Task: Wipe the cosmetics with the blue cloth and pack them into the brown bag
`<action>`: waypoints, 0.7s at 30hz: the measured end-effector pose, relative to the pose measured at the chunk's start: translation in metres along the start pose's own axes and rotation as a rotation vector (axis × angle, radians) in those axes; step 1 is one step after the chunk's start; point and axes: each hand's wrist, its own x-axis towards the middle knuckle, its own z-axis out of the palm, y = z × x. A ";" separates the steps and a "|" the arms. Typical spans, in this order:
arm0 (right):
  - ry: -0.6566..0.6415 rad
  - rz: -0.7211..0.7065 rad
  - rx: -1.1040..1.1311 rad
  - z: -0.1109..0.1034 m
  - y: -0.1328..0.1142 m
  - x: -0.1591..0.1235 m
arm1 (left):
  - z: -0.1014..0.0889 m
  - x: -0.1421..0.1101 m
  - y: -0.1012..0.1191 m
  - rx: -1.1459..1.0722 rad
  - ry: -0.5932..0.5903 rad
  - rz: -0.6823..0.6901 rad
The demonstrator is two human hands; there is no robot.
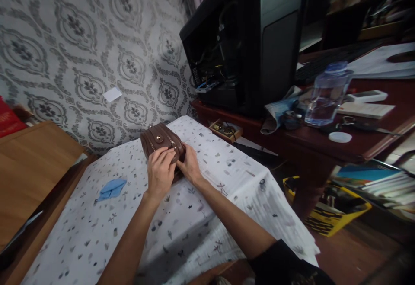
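A small brown leather bag with a round metal stud and zipper-like trim stands on a white printed cloth. My left hand is at its near upper edge, fingers curled and pressed to the leather. On the right side of the bag, my right hand grips the lower corner, fingers behind it and thumb towards me. Whether either hand pinches a zipper pull is too small to tell. The bag's underside and near face are partly hidden by my hands. To the left lies a folded blue cloth.
A black computer case with an open side stands on the dark red desk at right. Near it are a clear water bottle and a white cap. A yellow basket sits below; a wooden cabinet is at left.
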 end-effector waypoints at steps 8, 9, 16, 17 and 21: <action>0.039 -0.027 -0.005 0.002 0.002 0.001 | 0.013 -0.008 0.001 -0.073 -0.046 -0.006; 0.039 -0.029 -0.008 0.002 0.001 0.001 | 0.012 -0.009 0.000 -0.069 -0.052 0.004; -0.001 -0.009 -0.023 -0.001 -0.002 0.001 | -0.008 -0.020 -0.007 0.132 0.035 -0.033; -0.003 -0.004 -0.025 -0.001 -0.003 0.001 | -0.011 -0.023 -0.009 0.165 0.057 -0.057; 0.007 -0.005 -0.031 -0.001 -0.002 0.001 | -0.017 -0.030 -0.014 0.190 0.074 -0.058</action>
